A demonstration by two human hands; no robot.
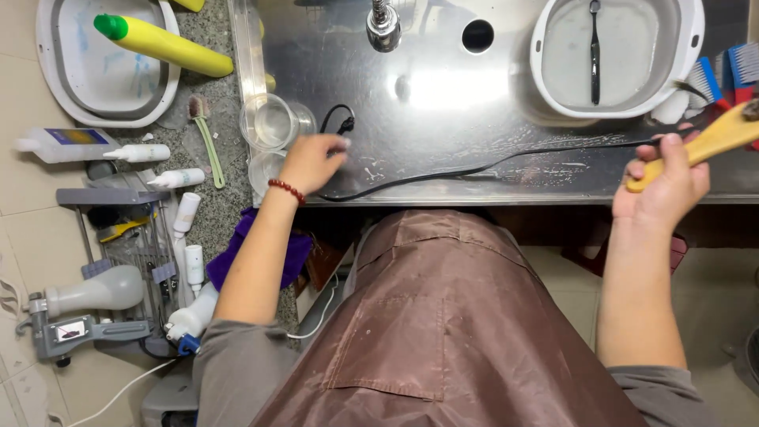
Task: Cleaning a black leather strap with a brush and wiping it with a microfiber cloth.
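My left hand, with a red bead bracelet at the wrist, rests on the front left part of the steel sink, fingers closed over one end of a long thin black strap. The strap runs right across the sink bottom to my right hand. That hand grips the yellow wooden handle of a brush at the sink's right edge and seems to pinch the strap's other end too. A short black looped cord lies just beyond my left fingers.
A white tub with a black brush in it stands at the sink's back right. Clear glass cups sit left of the sink. The granite counter holds a yellow bottle, a white basin, small white bottles and a green toothbrush. Red and blue brushes lie far right.
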